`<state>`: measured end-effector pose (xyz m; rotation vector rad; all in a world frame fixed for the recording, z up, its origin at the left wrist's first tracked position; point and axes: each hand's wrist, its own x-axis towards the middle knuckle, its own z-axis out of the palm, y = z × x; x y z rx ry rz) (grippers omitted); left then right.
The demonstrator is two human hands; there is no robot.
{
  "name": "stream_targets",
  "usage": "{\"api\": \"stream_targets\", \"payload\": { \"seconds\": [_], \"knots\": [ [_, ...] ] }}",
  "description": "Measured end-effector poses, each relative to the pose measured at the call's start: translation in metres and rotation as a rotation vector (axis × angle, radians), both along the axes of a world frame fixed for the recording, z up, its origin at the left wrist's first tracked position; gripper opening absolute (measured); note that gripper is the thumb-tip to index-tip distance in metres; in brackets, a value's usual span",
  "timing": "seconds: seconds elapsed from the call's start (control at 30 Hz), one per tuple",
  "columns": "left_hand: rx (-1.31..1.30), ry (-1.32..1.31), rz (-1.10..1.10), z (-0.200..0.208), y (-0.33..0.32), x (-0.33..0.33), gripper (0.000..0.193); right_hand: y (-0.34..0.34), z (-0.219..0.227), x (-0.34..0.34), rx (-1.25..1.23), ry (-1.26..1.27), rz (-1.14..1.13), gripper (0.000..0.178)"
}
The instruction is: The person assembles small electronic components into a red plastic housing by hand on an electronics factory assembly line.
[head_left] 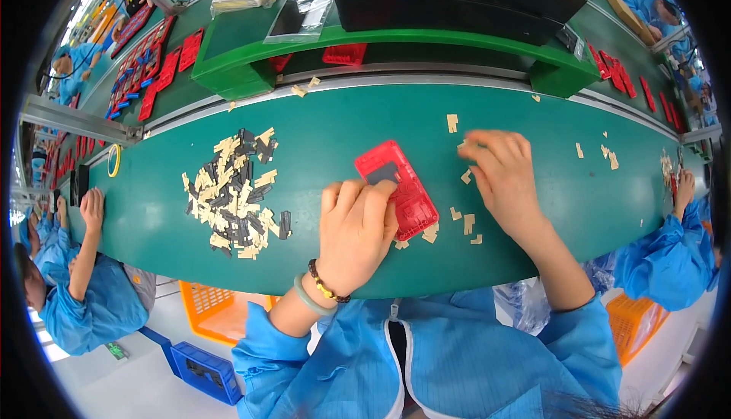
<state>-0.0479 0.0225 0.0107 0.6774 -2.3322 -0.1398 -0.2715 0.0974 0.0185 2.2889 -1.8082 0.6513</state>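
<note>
Red plastic housing [411, 194], one at the hands, lies slantwise mid-table. Green table [327, 118] spans most of the view; behind it, one green shelf [381, 37] carries one large black box [457, 0]. Two bare hands work: left hand [356, 217] is back up, wrist bent inward, fingers curled over the housing's left side, gripping it. Right hand [502, 179] reaches up from lower right, palm down, fingers bent, thumb apart; one cream piece [462, 146] shows at its fingertips, cannot tell if held. One mixed pile [228, 198], cream and dark grey bits, left of the left hand, too heaped to count. Five loose cream pieces [469, 224] near right hand; others overlap at housing's lower edge, count unclear.
</note>
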Motion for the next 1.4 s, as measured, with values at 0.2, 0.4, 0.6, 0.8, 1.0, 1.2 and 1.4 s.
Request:
{"api": "stream_targets", "payload": {
  "seconds": [0.2, 0.4, 0.6, 0.8, 1.0, 1.2, 1.4],
  "knots": [
    [0.18, 0.014, -0.114, 0.007, -0.004, 0.0, 0.041, -0.022, 0.007, 0.056, -0.125, -0.031, 0.067, 0.016],
    [0.708, 0.557, 0.109, 0.008, -0.025, 0.006, 0.037, -0.066, 0.002, 0.059, -0.322, -0.048, 0.166, 0.014],
    [0.175, -0.065, -0.085, -0.027, -0.017, 0.013, 0.033, -0.091, -0.024, 0.04, 0.644, -1.285, -0.06, 0.011],
    [0.109, -0.167, -0.085, -0.032, -0.013, 0.011, 0.04, -0.096, -0.027, 0.04, 0.732, -1.105, -0.15, 0.009],
    [0.081, -0.169, -0.075, -0.033, -0.012, 0.009, 0.039, -0.099, -0.021, 0.044, 0.72, -0.992, -0.206, 0.009],
    [0.088, -0.167, -0.07, -0.032, -0.012, 0.009, 0.038, -0.1, -0.023, 0.044, 0.691, -0.908, -0.187, 0.008],
    [0.09, -0.18, -0.072, -0.033, -0.012, 0.009, 0.037, -0.101, -0.024, 0.043, 0.702, -0.946, -0.194, 0.01]
  ]
}}
